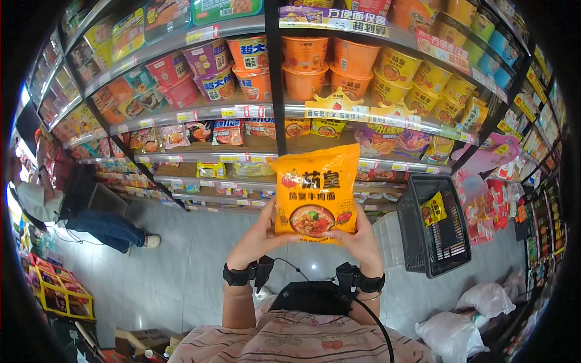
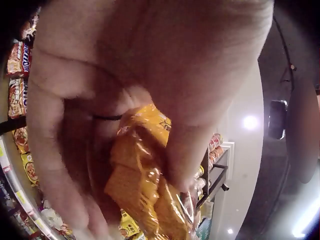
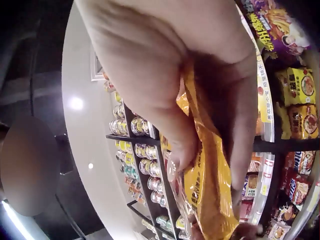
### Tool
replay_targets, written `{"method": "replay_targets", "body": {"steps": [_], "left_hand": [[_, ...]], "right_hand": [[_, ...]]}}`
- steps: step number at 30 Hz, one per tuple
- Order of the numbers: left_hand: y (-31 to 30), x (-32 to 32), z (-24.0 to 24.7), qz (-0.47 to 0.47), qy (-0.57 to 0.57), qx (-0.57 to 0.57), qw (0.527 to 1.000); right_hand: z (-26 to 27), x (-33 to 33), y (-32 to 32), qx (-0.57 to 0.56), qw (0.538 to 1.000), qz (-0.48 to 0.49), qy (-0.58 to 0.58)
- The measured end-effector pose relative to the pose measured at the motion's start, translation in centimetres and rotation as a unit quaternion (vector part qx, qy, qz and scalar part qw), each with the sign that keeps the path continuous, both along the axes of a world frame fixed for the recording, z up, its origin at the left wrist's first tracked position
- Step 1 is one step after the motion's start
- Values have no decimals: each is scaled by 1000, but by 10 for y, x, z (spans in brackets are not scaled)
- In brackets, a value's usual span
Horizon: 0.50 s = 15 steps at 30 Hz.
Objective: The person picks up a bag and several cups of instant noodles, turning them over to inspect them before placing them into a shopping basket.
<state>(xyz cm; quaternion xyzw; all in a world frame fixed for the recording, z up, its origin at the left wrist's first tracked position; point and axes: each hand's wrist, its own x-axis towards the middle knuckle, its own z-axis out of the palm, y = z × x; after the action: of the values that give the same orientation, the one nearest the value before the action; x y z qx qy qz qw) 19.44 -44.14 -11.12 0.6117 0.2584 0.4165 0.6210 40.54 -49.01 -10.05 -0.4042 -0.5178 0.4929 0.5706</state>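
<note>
An orange packet of instant noodles [image 1: 316, 193] is held upright in front of the body, its printed front with a noodle bowl picture facing the head camera. My left hand [image 1: 261, 236] grips its lower left side, thumb on the front and fingers behind. At the lower right side my right hand [image 1: 362, 239] grips it the same way. In the left wrist view the crinkled packet [image 2: 145, 180] lies between thumb and fingers. The right wrist view shows the packet's edge [image 3: 207, 175] pinched between the right thumb and fingers.
Shelves ahead carry noodle tubs [image 1: 305, 54] and bagged noodles [image 1: 227, 132]. A black shopping basket [image 1: 433, 254] with a yellow packet [image 1: 433, 209] inside stands at the right. White sacks [image 1: 451, 333] lie at lower right. Another person [image 1: 91, 212] is at the left.
</note>
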Motion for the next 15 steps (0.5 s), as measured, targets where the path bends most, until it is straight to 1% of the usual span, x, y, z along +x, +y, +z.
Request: {"method": "replay_targets", "body": {"steps": [1,3,4,6,8,10,13,15], "left_hand": [[-2,4,3,21,-36,-6,999],[3,5,8,23,-14,-45,999],[4,4,8,23,-2,-66,998],[11,0,-7,44,23,-57,997],[13,-3,-16,53,36,-62,996],[9,-5,-10,55,40,-83,994],[8,-3,-5,51,44,-70,995],[7,-4,-6,53,42,-79,995]], "right_hand": [[4,-2,-1,4,1000,-12,-16],[11,-6,-2,9,998,-36,-48],[14,-10,-2,27,997,-26,-65],[20,-18,-5,59,993,-8,-98],[30,-22,-10,51,990,-3,-132],[33,-24,-13,45,986,-1,-158],[33,-25,-14,78,980,-18,-181],[33,-25,-15,79,982,-15,-173]]}}
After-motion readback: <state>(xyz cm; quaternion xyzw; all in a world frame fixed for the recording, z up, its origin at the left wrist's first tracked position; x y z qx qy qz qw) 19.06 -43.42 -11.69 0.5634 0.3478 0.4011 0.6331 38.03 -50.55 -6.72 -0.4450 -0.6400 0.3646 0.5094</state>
